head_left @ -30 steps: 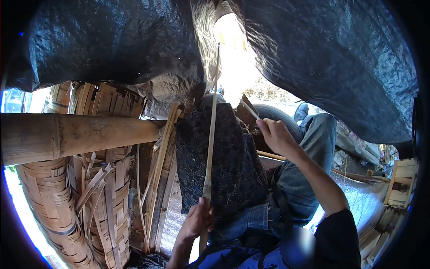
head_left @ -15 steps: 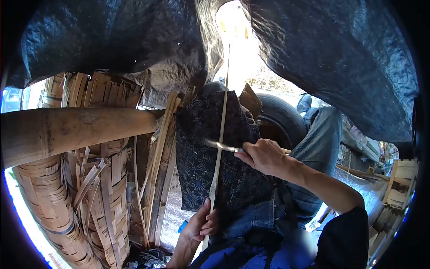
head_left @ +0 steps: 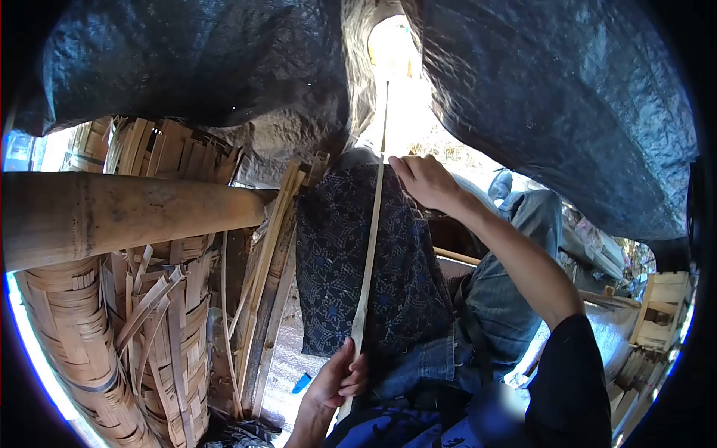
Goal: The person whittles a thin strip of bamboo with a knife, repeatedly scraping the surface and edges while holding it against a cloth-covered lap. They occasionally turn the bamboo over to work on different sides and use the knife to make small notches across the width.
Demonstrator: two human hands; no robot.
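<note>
A long pale bamboo strip (head_left: 371,246) runs from my lap up over a dark patterned cloth (head_left: 332,261) toward the bright gap. Near its lower end my left hand (head_left: 340,379) is closed around it, thumb along the top. At the cloth's far edge my right hand (head_left: 429,183) has its fingers curled, with the thumb right beside the strip. It holds the knife seen a moment ago, whose blade is now lost in the glare.
A thick bamboo pole (head_left: 142,216) juts in from the left above woven bamboo baskets (head_left: 63,321). Split bamboo pieces (head_left: 261,306) stand beside my lap. Dark plastic sheeting (head_left: 538,97) hangs overhead. At the right is a wooden crate (head_left: 665,310).
My right hand has slid forward along the strip, from mid-cloth to its far edge. The left hand has stayed on the lower end. The knife blade no longer shows.
</note>
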